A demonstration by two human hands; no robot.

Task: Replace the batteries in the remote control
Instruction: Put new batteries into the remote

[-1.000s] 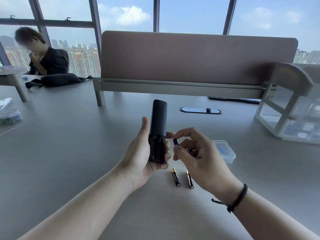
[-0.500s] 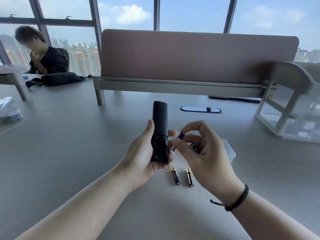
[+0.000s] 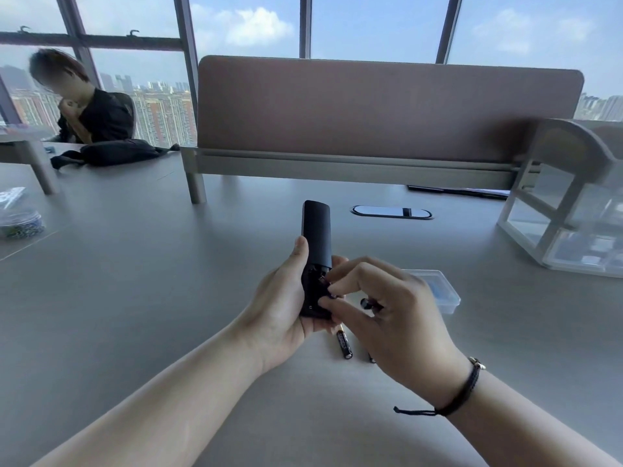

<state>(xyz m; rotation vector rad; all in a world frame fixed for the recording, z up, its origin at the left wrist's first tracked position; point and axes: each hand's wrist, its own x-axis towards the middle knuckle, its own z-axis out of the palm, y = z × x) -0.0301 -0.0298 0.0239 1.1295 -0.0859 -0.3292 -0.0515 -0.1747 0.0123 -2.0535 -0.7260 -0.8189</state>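
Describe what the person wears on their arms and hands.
Both forearms are bare, with no sleeves in view. The right wrist carries a thin black braided cord bracelet with a small metal bead and a loose tail. The left hand and right hand show no rings or gloves.

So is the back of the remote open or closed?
Open. The remote shows a bare battery slot with no cover, and the right hand reaches into it.
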